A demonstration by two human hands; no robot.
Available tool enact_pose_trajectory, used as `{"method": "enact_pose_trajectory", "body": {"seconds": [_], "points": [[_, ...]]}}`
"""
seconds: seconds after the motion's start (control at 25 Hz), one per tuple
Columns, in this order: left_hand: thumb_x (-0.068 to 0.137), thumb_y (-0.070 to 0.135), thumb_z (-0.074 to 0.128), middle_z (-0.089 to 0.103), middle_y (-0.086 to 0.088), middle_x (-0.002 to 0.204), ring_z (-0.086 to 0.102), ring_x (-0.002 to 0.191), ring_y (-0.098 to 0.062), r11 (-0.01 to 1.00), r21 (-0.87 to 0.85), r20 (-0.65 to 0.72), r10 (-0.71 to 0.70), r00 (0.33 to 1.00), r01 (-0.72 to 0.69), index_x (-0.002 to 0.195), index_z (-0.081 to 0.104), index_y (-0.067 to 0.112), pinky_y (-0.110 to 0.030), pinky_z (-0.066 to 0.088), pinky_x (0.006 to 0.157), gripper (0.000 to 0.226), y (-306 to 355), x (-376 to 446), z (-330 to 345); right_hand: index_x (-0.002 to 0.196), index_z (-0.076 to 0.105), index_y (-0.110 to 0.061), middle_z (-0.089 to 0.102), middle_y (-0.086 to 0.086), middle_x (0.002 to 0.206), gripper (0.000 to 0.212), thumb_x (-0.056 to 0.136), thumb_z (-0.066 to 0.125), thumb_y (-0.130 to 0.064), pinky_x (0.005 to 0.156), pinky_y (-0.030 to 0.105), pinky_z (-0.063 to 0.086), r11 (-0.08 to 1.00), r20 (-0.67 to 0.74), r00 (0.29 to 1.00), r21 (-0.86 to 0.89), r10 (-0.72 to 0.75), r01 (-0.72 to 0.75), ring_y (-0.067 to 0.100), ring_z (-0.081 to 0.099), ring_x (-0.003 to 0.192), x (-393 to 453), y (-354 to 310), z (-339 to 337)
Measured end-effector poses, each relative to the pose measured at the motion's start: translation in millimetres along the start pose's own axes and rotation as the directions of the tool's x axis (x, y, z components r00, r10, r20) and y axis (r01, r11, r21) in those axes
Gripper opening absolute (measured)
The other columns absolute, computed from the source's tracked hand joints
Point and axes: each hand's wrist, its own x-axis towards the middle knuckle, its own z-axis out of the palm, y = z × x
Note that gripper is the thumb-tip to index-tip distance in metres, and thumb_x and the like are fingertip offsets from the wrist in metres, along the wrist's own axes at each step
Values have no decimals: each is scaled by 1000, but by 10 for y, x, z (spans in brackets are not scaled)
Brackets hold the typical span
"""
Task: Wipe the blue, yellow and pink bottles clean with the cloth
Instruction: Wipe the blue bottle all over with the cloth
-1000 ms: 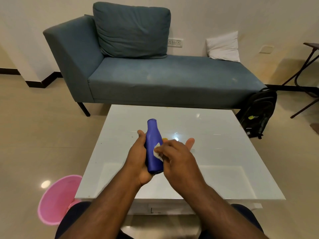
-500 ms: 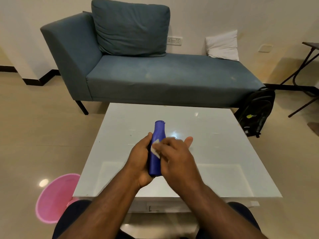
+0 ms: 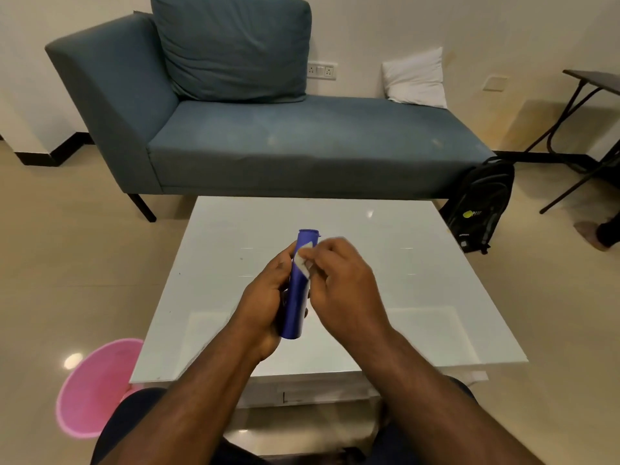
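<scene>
At lower left of the frame a pink bin [image 3: 95, 387] is seen on the floor. At centre, above the white surface [image 3: 419, 297], the blue bottle [image 3: 297, 297] is gripped by the left hand [image 3: 265, 303]. A white cloth [image 3: 303, 261] is pinched against its neck by the right hand [image 3: 342, 283].

A home living room is seen here. A blue couch [image 3: 285, 142] with a cushion [image 3: 235, 48] is set against the wall, a white coffee table [image 3: 419, 280] before it. A backpack [image 3: 479, 203] is propped beside the couch.
</scene>
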Motion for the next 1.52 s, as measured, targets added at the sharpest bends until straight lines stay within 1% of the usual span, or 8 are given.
{"method": "enact_pose_trajectory", "body": {"seconds": [0.16, 0.36, 0.6, 0.84, 1.0, 1.16, 1.32, 1.52], "points": [[91, 41, 53, 77, 3, 107, 75, 92, -25, 991, 86, 37, 100, 994, -103, 126, 61, 32, -36, 61, 74, 37, 24, 10, 11, 111, 65, -11, 63, 5, 107, 31, 86, 64, -29, 82, 42, 56, 998, -16, 998, 11, 66, -66, 9, 54, 85, 178, 86, -82], [97, 33, 53, 75, -9, 109, 72, 88, -27, 1000, -2, 31, 28, 999, -28, 124, 64, 16, -42, 61, 76, 33, 26, 9, -65, 110, 64, -16, 60, 0, 109, 28, 86, 63, -31, 93, 50, 49, 997, 62, 997, 48, 53, -56, 12, 60, 92, -105, 56, -11], [90, 35, 57, 75, -6, 111, 74, 86, -26, 1000, 5, 54, 27, 998, -28, 124, 63, 19, -39, 60, 71, 38, -57, -9, -46, 114, 64, -10, 63, 7, 112, 36, 85, 65, -31, 88, 42, 54, 993, 35, 992, 10, 118, -118, 17, 61, 90, 151, 78, -99], [92, 32, 58, 74, -4, 115, 74, 88, -27, 999, -6, 35, 42, 998, -42, 126, 60, 23, -42, 60, 69, 35, -32, 28, -101, 109, 66, -14, 63, 3, 107, 26, 86, 67, -24, 93, 51, 48, 997, 84, 994, -9, 75, -75, 15, 61, 91, -79, 92, 7], [78, 39, 63, 77, 2, 106, 75, 87, -26, 992, 94, 53, 81, 995, -86, 122, 60, 29, -44, 62, 74, 45, -50, 1, -27, 112, 66, -10, 64, 7, 110, 30, 85, 67, -26, 83, 44, 56, 994, -17, 993, 1, 113, -113, 20, 63, 90, 161, 111, -50], [79, 40, 64, 74, 1, 116, 75, 92, -26, 973, 162, -2, 165, 986, -162, 125, 59, 29, -46, 62, 79, 48, -27, 39, -18, 108, 66, -14, 63, 6, 108, 26, 84, 69, -22, 82, 51, 53, 996, 41, 999, -84, -11, 15, 23, 61, 93, 68, 94, 51], [81, 38, 66, 71, 0, 121, 73, 97, -28, 962, 204, 6, 184, 983, -181, 131, 57, 28, -52, 59, 86, 51, -23, 68, -1, 109, 66, -9, 65, 10, 107, 30, 84, 68, -24, 79, 45, 57, 998, -48, 997, -26, 63, -64, 22, 63, 89, 175, 168, -19], [80, 39, 63, 70, 0, 124, 72, 100, -29, 969, 159, 17, 189, 982, -189, 134, 56, 27, -51, 59, 87, 56, -30, 73, -38, 107, 62, -19, 63, 6, 107, 22, 86, 66, -22, 82, 52, 52, 996, 30, 998, -76, -54, 56, 22, 60, 93, 10, 145, 104]]}}
